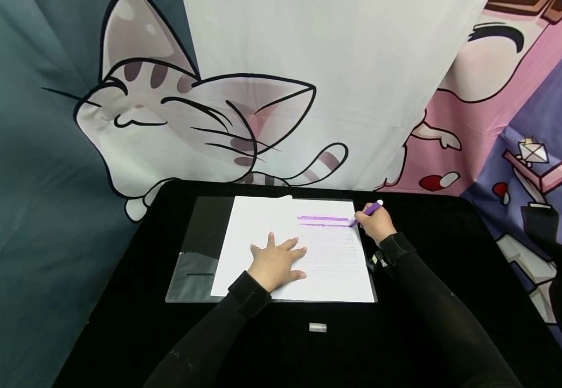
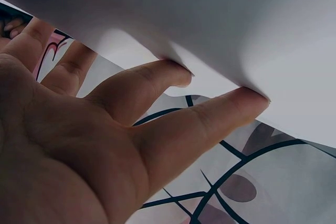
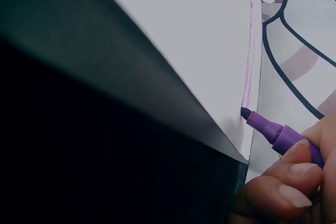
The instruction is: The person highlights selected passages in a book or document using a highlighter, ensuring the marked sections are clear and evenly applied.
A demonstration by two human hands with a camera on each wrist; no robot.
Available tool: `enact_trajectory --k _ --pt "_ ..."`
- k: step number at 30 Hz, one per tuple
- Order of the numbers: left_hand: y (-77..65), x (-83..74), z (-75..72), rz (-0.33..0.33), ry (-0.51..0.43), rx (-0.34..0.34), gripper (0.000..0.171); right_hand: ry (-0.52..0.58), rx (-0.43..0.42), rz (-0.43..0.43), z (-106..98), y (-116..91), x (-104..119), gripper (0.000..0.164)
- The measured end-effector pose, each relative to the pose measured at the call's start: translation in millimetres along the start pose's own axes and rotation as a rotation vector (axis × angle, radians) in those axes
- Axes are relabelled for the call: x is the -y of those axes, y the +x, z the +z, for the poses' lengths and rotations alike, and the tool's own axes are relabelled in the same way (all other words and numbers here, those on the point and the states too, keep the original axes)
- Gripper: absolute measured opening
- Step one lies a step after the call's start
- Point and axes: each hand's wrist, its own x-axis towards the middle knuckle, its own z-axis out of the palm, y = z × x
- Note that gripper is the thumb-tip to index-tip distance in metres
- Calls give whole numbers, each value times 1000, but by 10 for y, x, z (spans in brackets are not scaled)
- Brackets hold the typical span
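A purple marker [image 1: 368, 211] with a white back end is pinched in my right hand [image 1: 380, 223]. Its dark tip [image 3: 245, 113] meets the sheet near the right edge in the right wrist view. Faint lines of print cover the right page of the white paper [image 1: 256, 226], and purple strokes [image 1: 323, 218] run across its top rows. Spread fingers of my left hand [image 1: 276, 264] rest on the paper around its middle, left of the print. Seen from the left wrist, the fingertips [image 2: 257, 98] touch the sheet.
Beneath the paper lies a folder [image 1: 205, 221], dark with a clear pocket at its lower left. A small whitish cylinder [image 1: 317, 327] lies on the black table [image 1: 281, 350] near me. Behind hangs a curtain [image 1: 358, 81] with cartoon cats.
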Motion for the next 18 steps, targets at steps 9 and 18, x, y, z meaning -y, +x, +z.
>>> enact_trajectory --k 9,18 --pt "-66 -76 -112 -4 13 27 70 -52 -11 -113 -71 120 -197 26" --pt "-53 -71 -100 2 19 21 70 359 50 -75 65 -111 123 24"
